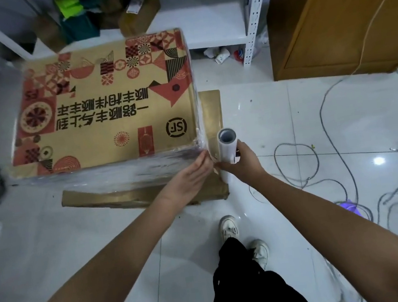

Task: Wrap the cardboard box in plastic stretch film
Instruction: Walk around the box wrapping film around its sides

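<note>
Plastic film roll (228,151) gripped upright in right hand (241,161), left hand (191,177) flat on box (104,102) corner

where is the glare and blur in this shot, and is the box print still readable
Head view: ceiling light glares off the floor tiles; the stretch film on the cardboard box near side shines white; the frame's left edge and far shelf clutter are smeared; wide-angle lens bows the box edges; print stays readable; the left hand is slightly soft.

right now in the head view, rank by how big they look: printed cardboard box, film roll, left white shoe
1. printed cardboard box
2. film roll, held upright in the right hand
3. left white shoe, only slightly smaller
</note>
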`<state>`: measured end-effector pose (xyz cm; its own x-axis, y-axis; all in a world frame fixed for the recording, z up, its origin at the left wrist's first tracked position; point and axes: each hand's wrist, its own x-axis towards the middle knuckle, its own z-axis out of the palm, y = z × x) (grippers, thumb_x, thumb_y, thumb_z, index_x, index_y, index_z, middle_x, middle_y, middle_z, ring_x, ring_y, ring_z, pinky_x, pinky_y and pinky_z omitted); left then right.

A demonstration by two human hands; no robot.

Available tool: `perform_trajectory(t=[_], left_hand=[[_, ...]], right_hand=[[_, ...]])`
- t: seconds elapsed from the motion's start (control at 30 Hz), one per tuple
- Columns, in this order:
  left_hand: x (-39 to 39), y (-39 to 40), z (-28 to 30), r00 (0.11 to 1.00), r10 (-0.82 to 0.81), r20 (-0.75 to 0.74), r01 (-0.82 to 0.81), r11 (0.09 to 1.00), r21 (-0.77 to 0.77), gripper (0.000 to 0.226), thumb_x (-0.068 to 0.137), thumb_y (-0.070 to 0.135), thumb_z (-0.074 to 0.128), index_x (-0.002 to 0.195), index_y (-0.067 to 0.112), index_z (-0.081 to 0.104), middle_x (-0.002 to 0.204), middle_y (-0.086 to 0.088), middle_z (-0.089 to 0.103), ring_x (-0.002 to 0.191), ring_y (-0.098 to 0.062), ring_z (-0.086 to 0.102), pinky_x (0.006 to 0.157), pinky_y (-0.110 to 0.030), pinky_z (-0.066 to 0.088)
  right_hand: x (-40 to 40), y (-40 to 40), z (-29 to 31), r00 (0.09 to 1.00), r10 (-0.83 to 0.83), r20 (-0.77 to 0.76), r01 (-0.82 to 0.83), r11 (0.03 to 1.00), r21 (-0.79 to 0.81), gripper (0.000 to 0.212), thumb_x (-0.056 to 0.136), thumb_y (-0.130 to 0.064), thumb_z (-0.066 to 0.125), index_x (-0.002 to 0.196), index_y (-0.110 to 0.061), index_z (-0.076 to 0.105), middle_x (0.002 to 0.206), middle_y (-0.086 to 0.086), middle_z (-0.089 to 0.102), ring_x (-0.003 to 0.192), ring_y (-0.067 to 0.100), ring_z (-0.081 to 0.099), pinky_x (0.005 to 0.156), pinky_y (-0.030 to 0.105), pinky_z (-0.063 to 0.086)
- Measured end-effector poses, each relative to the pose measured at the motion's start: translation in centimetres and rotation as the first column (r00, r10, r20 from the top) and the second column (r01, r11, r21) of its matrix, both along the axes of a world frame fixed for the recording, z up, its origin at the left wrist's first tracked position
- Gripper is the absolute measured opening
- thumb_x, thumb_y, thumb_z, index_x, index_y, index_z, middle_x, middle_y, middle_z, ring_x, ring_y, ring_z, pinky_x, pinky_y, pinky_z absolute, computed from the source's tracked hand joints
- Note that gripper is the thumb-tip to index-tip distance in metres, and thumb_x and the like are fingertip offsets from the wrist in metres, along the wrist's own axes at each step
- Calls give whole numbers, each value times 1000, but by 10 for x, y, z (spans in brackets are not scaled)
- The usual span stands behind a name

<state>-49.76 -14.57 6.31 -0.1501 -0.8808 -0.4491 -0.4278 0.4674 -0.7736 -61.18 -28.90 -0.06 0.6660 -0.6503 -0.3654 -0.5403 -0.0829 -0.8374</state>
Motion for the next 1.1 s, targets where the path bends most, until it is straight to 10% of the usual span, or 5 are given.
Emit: perform_trajectory(t=[0.17, 0.37, 0.53, 0.83, 1.1], left_hand=[[4, 7, 11, 995, 63, -71, -64, 998, -11, 67, 88, 30, 53, 145, 3, 29, 147, -17, 30, 136, -37, 19, 101, -65, -16], [13, 24, 12, 997, -65, -42, 67, 996, 59, 70, 94, 32, 43, 147, 1, 9, 151, -24, 14, 135, -45, 9, 97, -67, -17], [7, 45, 11, 993, -87, -84, 88, 996, 0, 54, 95, 26, 38, 142, 0, 32, 148, -19, 28, 135, -35, 23, 103, -60, -6], [-32, 31, 7, 887, 287, -362, -333, 941, -69, 40, 89, 26, 49, 118, 4, 64, 126, -14, 57, 123, -30, 46, 114, -49, 14], [-65, 24, 16, 845, 510, -160, -521, 853, -33, 52, 97, 24, 33, 140, -6, 31, 149, -19, 25, 137, -31, 23, 114, -44, 6]], right_hand=[[1, -14, 8, 992, 123, 29, -126, 988, 85, 29, 77, -5, 69, 95, -23, 55, 82, -18, 56, 73, -3, 55, 58, 4, 38], [4, -18, 15, 958, 287, 12, -286, 951, 114, 43, 79, 4, 65, 115, -17, 53, 99, -17, 53, 87, -3, 52, 69, 2, 38], [2, -5, 16, 942, 335, -7, -330, 931, 155, 43, 77, 7, 65, 114, -12, 52, 100, -9, 54, 88, 0, 52, 73, 6, 37], [11, 3, 19, 992, 125, -18, -121, 985, 125, 38, 63, -4, 82, 94, 0, 59, 97, 15, 64, 83, 23, 61, 77, 37, 49], [13, -34, 30, 903, 429, -37, -423, 900, 110, 46, 70, -2, 76, 111, -12, 60, 101, -5, 59, 89, 7, 53, 72, 11, 37]])
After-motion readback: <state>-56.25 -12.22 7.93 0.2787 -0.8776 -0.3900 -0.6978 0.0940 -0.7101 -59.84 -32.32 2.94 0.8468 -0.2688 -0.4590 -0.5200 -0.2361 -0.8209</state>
